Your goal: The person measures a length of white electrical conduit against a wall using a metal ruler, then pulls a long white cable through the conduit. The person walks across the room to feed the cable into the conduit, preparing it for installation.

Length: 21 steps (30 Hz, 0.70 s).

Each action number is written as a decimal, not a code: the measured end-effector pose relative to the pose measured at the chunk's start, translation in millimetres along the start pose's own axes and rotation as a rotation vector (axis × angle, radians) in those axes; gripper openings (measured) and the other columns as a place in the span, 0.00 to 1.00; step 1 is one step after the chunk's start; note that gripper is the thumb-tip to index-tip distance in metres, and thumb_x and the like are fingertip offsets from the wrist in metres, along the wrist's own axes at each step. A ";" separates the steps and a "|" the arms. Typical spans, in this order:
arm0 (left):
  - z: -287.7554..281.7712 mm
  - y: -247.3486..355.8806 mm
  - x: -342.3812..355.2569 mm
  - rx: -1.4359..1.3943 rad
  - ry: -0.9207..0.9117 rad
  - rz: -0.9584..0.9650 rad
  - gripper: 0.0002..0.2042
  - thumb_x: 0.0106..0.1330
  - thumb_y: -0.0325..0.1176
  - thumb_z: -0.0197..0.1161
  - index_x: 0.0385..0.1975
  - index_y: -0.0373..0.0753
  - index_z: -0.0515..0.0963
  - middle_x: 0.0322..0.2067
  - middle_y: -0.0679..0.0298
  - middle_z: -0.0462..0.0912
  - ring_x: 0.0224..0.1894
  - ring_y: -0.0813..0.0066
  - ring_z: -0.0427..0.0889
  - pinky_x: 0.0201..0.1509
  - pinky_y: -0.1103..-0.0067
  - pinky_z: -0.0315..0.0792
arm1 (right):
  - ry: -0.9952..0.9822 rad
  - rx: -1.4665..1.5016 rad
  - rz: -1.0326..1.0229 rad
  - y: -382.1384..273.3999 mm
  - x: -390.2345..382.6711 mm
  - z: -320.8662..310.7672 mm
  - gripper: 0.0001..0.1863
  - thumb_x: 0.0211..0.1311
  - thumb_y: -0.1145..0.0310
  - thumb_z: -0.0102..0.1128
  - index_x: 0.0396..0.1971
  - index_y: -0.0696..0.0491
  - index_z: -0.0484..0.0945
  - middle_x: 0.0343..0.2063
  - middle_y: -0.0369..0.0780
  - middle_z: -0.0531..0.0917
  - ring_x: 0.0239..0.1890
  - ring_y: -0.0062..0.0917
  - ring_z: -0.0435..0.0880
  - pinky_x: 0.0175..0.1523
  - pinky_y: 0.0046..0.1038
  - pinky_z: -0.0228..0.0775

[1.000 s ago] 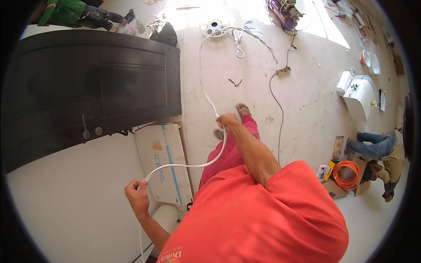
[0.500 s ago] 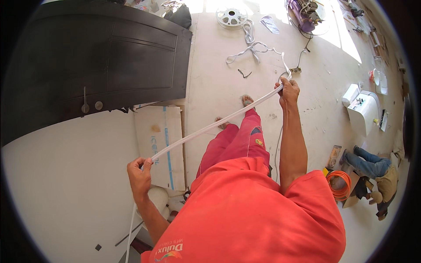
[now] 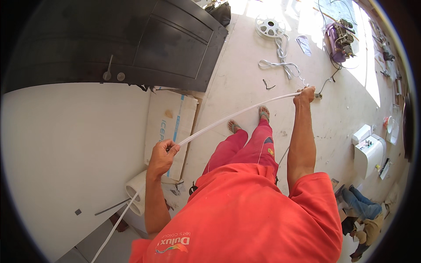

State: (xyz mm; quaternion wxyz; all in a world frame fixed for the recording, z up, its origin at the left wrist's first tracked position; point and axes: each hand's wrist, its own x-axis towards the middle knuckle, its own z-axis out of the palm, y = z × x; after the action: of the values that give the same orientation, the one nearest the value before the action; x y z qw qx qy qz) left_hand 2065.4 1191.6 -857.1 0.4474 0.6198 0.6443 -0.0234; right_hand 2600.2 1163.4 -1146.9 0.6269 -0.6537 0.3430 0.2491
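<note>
A long, flexible white LED strip (image 3: 237, 113) stretches between my two hands in a gentle upward bow. My left hand (image 3: 162, 157), at the left near the cardboard box, is closed with thumb and fingers pinching the strip. From there its tail runs down past my left forearm to the lower edge. Farther out and to the right, my right hand (image 3: 305, 95) is closed around the strip at arm's length. Beyond that hand, loose twisted loops (image 3: 287, 65) lie on the floor and lead back to a white plastic reel (image 3: 270, 27).
A dark panelled door (image 3: 175, 48) stands at the upper left, beside a white wall (image 3: 74, 144). The cardboard box (image 3: 186, 105) leans nearby. At the right are a purple compressor (image 3: 338, 41), a cable socket block (image 3: 319, 96), a white toilet (image 3: 369, 153) and another person (image 3: 368, 215) low down.
The view has turned, shifting the door, reel and floor things rightward. My left hand has come up and right. The strip between my hands bows more. Both hands keep hold.
</note>
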 end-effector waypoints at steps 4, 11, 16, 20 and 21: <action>12.6 19.0 1.8 0.050 -0.083 0.014 0.12 0.71 0.34 0.68 0.29 0.31 0.80 0.21 0.67 0.74 0.26 0.78 0.67 0.32 0.75 0.65 | 0.007 -0.039 -0.028 -17.4 10.1 13.9 0.20 0.77 0.52 0.43 0.40 0.57 0.69 0.32 0.41 0.72 0.26 0.28 0.70 0.33 0.32 0.66; 28.4 38.4 6.0 0.001 -0.104 -0.008 0.14 0.73 0.38 0.66 0.29 0.34 0.81 0.21 0.71 0.71 0.26 0.81 0.64 0.31 0.77 0.61 | -0.052 -0.197 -0.035 -22.2 15.3 33.8 0.20 0.77 0.52 0.43 0.34 0.54 0.70 0.26 0.40 0.71 0.26 0.27 0.70 0.31 0.30 0.67; 47.1 64.9 7.3 0.001 -0.179 -0.087 0.15 0.75 0.41 0.64 0.30 0.34 0.82 0.20 0.72 0.68 0.26 0.82 0.63 0.30 0.77 0.60 | -0.065 -0.213 -0.021 -5.0 52.2 44.5 0.23 0.78 0.49 0.44 0.38 0.56 0.72 0.26 0.40 0.72 0.25 0.28 0.71 0.32 0.32 0.69; 75.6 93.2 26.4 0.036 -0.206 -0.067 0.18 0.75 0.44 0.63 0.33 0.34 0.84 0.20 0.71 0.68 0.25 0.81 0.64 0.30 0.75 0.61 | -0.120 -0.213 0.039 -12.8 44.5 48.3 0.28 0.80 0.46 0.41 0.51 0.60 0.71 0.35 0.43 0.76 0.31 0.33 0.76 0.37 0.37 0.71; 82.6 99.2 33.8 0.038 -0.209 -0.031 0.18 0.75 0.46 0.62 0.34 0.34 0.84 0.20 0.72 0.68 0.25 0.81 0.63 0.30 0.75 0.60 | -0.142 -0.237 0.035 -14.6 46.5 49.2 0.31 0.80 0.46 0.39 0.57 0.62 0.71 0.40 0.46 0.78 0.34 0.35 0.78 0.39 0.39 0.72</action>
State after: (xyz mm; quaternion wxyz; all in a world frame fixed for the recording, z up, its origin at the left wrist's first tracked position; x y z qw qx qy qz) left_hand 2197.6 1192.5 -875.0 0.5000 0.6121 0.6032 -0.1072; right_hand 2646.2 1205.5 -1177.0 0.5636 -0.6978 0.2771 0.3444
